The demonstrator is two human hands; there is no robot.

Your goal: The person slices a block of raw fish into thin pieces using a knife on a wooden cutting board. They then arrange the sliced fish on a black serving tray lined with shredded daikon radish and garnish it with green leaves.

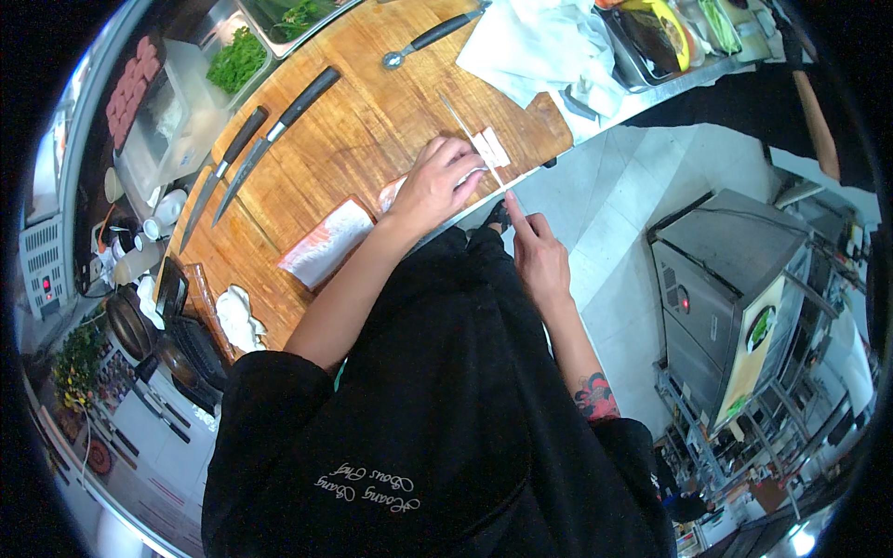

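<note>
My right hand (539, 256) is wrapped round the handle of a long, thin knife (461, 119). Its narrow blade points away from me across the wooden cutting board (372, 121), near the board's right end. Fingers bent, my left hand (439, 181) presses down on a pink-and-white piece of fish or meat (391, 193), mostly hidden beneath it. Against the far side of the blade lies a cut slice (493, 147) of the same flesh. A larger pink-and-white slab (330, 244) rests on the board left of my left hand.
Two black-handled knives (276, 130) lie on the board's left part. A round-headed scoop (433, 37) and a white cloth (535, 51) are at the far side. Green herbs (239, 60) fill a container at far left. A steel cabinet (721, 270) stands right; another person's arm (816, 126) shows behind.
</note>
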